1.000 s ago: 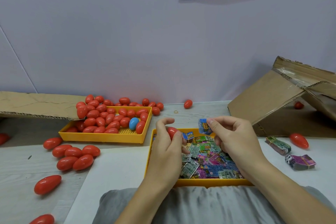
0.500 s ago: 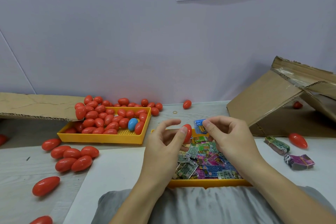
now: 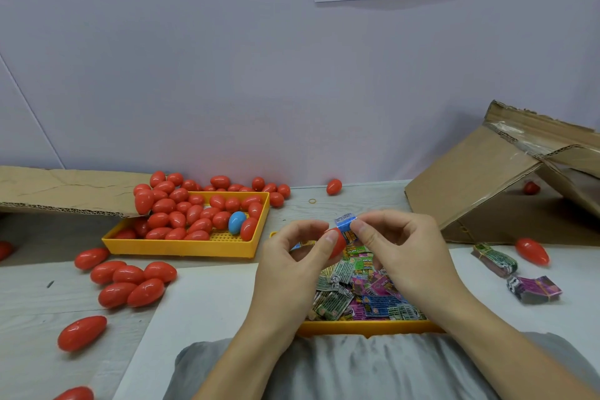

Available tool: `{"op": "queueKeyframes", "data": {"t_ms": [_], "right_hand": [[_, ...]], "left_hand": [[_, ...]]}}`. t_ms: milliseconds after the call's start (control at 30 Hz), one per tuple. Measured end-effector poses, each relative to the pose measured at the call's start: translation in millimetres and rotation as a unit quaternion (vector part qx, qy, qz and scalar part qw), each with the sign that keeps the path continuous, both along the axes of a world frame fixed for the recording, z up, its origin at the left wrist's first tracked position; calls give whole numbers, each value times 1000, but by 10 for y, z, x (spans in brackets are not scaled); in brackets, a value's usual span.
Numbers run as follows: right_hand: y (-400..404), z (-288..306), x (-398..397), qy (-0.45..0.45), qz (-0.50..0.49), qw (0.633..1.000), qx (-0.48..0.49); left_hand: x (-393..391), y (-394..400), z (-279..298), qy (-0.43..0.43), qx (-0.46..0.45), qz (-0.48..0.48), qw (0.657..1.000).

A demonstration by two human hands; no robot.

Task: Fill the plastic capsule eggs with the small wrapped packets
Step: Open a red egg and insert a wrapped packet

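My left hand (image 3: 292,256) holds a red capsule egg half (image 3: 337,242) between thumb and fingers above the near yellow tray (image 3: 367,328). My right hand (image 3: 402,247) pinches a small blue wrapped packet (image 3: 345,226) and has its lower end at the mouth of the red half. The near tray is heaped with colourful wrapped packets (image 3: 360,289). A second yellow tray (image 3: 185,245) to the left holds several red eggs and one blue egg (image 3: 237,222).
Loose red eggs (image 3: 130,282) lie on the table at left, one (image 3: 532,251) at right and one (image 3: 334,186) by the wall. Two banded packet bundles (image 3: 532,289) sit at right. A tilted cardboard box (image 3: 493,178) stands at back right, a cardboard flap (image 3: 65,188) at back left.
Both hands rose and came together. The red egg half turned toward the blue packet, and the packet's end now meets the half's opening.
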State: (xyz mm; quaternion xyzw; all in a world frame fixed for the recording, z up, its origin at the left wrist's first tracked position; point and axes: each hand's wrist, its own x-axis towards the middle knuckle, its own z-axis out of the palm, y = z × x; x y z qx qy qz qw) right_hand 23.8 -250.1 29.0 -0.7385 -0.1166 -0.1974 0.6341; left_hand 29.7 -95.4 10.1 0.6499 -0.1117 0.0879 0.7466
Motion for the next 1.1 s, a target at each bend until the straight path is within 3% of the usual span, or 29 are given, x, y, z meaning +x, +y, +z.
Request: {"op": "queueKeyframes", "data": {"t_ms": [667,1100], "right_hand": [[-19,9,-35,37,33,999,16],[-2,16,-22,38,2,999,15]], "left_hand": [[-16,37,16,-12,-3,16,1000],[-27,49,42,-18,15,-4,1000]]}}
